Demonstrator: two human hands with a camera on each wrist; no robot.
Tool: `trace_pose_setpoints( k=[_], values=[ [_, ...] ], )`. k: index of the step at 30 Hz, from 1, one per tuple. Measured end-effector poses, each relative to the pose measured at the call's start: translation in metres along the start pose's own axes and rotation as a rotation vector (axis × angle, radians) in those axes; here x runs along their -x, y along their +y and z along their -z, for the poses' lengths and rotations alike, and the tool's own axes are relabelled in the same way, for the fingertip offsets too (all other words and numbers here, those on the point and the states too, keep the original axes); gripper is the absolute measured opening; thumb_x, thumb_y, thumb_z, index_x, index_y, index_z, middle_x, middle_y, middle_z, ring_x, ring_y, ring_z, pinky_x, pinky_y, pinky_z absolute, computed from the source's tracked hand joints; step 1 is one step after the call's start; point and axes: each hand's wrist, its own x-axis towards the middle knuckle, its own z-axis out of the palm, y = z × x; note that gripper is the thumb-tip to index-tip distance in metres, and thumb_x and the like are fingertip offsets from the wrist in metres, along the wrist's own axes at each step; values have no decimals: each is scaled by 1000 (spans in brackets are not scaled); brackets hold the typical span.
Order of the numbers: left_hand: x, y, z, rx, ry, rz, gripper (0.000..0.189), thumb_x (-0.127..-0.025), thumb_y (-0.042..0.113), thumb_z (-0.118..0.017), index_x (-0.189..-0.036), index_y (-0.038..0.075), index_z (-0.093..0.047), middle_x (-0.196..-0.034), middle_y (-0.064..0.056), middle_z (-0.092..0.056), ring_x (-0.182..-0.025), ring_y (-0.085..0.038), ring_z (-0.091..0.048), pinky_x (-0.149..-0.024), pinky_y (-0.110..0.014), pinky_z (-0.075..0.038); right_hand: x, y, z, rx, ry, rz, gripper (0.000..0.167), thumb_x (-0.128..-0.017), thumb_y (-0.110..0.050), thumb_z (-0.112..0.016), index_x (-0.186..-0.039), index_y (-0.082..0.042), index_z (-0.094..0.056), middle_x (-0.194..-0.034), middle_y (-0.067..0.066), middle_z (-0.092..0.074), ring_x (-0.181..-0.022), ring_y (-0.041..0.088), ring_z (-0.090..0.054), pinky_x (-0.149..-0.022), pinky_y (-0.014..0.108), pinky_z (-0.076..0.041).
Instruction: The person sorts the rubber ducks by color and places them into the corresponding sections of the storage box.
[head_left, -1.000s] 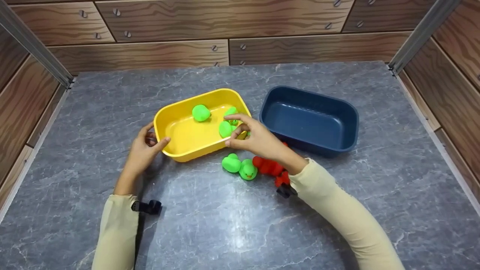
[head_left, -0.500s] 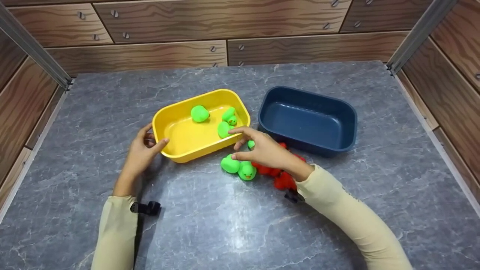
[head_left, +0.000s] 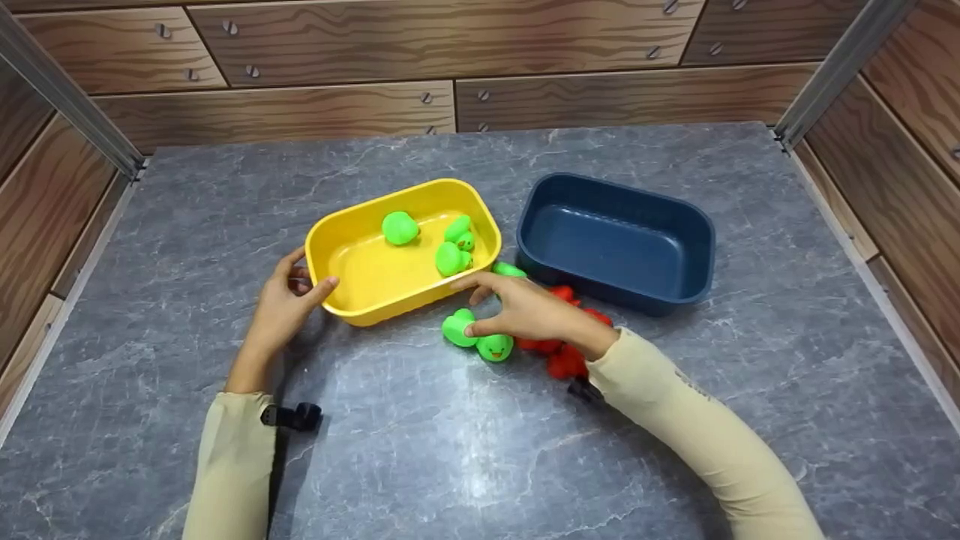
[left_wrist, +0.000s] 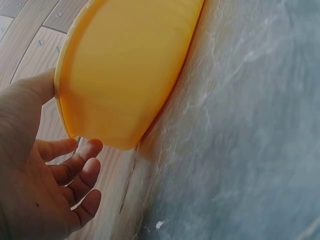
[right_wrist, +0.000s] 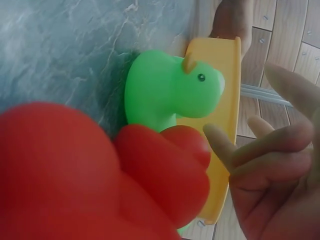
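My left hand point(head_left: 285, 311) holds the left end of the yellow tub point(head_left: 360, 270), thumb on the rim and fingers against the outside; the left wrist view shows this grip too. Inside the tub lie three green toy ducks point(head_left: 400, 228). My right hand point(head_left: 532, 309) hovers over more green ducks on the table, thumb and index finger spread apart. Its thumb overlaps one green duck point(head_left: 456, 328); contact cannot be told. Beside that one sits another green duck point(head_left: 495, 348). A further green duck point(head_left: 509, 269) shows behind the hand, partly hidden.
A dark blue tub point(head_left: 615, 255) stands to the right of the yellow one. Several red toys point(head_left: 568, 362) cluster below it, partly covered by my right hand and wrist. Wood-patterned walls point(head_left: 300, 112) enclose the table's back and sides.
My right hand has moved from over the yellow tub's right end down to the green ducks on the table. The left hand keeps its grip in place.
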Motion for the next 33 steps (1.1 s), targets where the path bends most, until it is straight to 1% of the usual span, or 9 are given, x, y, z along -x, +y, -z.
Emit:
trace_pose_setpoints(
  k=[5, 13, 23, 33],
  values=[
    [1, 0, 0, 20, -4, 4, 75, -89, 27, -68, -149, 4, -31, -115, -18, -51, -90, -14, -45, -72, -14, -40, -4, 2, -1, 33, -49, -30, 59, -84, -30, -74, -137, -20, -52, -131, 15, -58, -122, 27, -54, -100, 45, -45],
    [1, -1, 0, 20, 3, 7, 73, -89, 28, -68, -148, 4, -32, -112, -16, -51, -90, -14, -46, -72, -15, -41, -11, 3, -1, 73, -106, -36, 59, -85, -29, -74, -138, -17, -51, -136, 17, -55, -126, 29, -52, -101, 46, -45],
    [0, 0, 1, -2, -1, -2, 73, -89, 30, -67, -148, 4, -32, -113, -15, -51, -91, -15, -46, -72, -15, -41, -18, 2, -2, 109, -144, -35, 59, -85, -25, -74, -138, -14, -51, -137, 16, -55, -128, 29, -50, -103, 44, -44],
    [0, 0, 1, -6, -6, 4, 74, -89, 32, -66, -149, 5, -32, -115, -16, -51, -92, -15, -45, -72, -15, -41, -20, -1, -2, 153, -188, -39, 56, -86, -21, -73, -137, -17, -52, -135, 13, -57, -128, 27, -52, -103, 43, -44]
  ],
)
